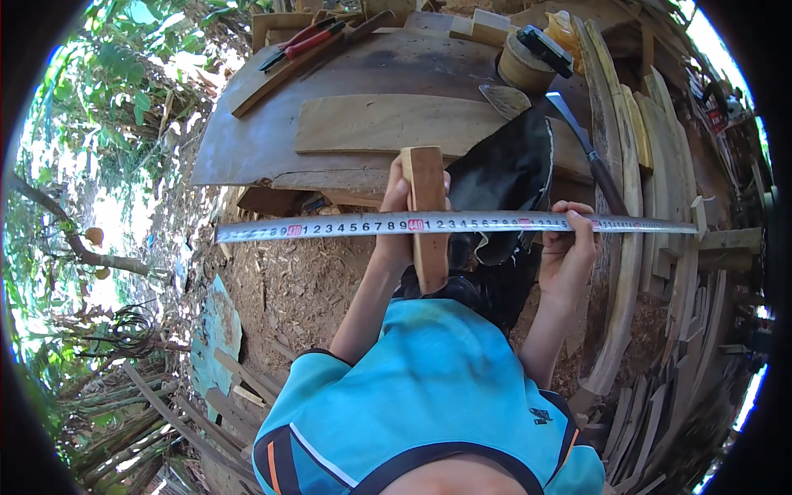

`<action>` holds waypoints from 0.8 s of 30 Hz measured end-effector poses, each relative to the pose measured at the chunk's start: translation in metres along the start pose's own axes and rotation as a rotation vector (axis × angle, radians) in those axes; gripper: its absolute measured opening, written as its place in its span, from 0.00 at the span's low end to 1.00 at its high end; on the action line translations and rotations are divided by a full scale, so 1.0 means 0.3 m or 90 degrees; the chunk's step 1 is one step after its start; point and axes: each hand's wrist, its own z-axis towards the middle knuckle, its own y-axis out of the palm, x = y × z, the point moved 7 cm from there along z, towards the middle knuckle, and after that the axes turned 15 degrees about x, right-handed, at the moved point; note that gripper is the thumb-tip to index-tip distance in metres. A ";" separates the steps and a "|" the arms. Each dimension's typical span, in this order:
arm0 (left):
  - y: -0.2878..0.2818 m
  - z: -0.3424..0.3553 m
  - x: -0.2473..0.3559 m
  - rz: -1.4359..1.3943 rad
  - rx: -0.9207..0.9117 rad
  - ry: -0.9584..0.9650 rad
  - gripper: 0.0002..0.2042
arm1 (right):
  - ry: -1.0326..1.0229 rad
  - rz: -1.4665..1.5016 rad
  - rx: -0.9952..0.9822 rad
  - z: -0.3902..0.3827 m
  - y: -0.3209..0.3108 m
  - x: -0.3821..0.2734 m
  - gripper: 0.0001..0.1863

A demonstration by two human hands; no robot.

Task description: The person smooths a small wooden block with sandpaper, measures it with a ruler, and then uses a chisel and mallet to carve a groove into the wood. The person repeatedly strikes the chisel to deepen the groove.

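A wooden block (pixel 430 186) stands lengthwise in front of me, with my left hand (pixel 397 194) closed around its sides. Across the block runs a long silver measuring strip (pixel 346 227) with black and red markings. It reaches well past the block to both sides and covers part of my left hand. My right hand (pixel 569 252) pinches this strip to the right of the block, fingers curled over its upper edge. Behind the strip, a black sheet (pixel 507 177) drapes over my leg.
Ahead lies a broad wooden board (pixel 239 148) with a plank (pixel 371 124) on it. Red-handled pliers (pixel 309 41) rest at its far left. A chisel (pixel 587 144) leans at the right near long timber strips (pixel 615 313). Beyond them, a black object (pixel 544 49) sits on a round wooden piece (pixel 521 70).
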 end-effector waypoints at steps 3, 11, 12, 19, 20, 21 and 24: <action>0.023 -0.022 0.074 0.318 0.153 0.218 0.27 | -0.007 0.051 0.015 -0.005 0.001 -0.041 0.04; 0.115 -0.059 0.147 0.536 -0.075 0.467 0.23 | -0.097 0.034 -0.019 -0.046 0.039 -0.115 0.05; 0.119 -0.063 0.149 0.527 -0.079 0.480 0.23 | -0.101 0.029 -0.022 -0.049 0.039 -0.114 0.05; 0.136 -0.074 0.156 0.521 -0.137 0.485 0.22 | -0.082 0.028 -0.030 -0.039 0.031 -0.097 0.05; 0.142 -0.075 0.155 0.540 -0.150 0.488 0.22 | -0.083 0.027 -0.025 -0.039 0.030 -0.096 0.05; 0.143 -0.077 0.152 0.533 -0.160 0.479 0.21 | -0.083 0.025 -0.021 -0.039 0.031 -0.095 0.05; 0.150 -0.077 0.149 0.512 -0.189 0.461 0.20 | -0.087 0.020 -0.025 -0.043 0.032 -0.097 0.05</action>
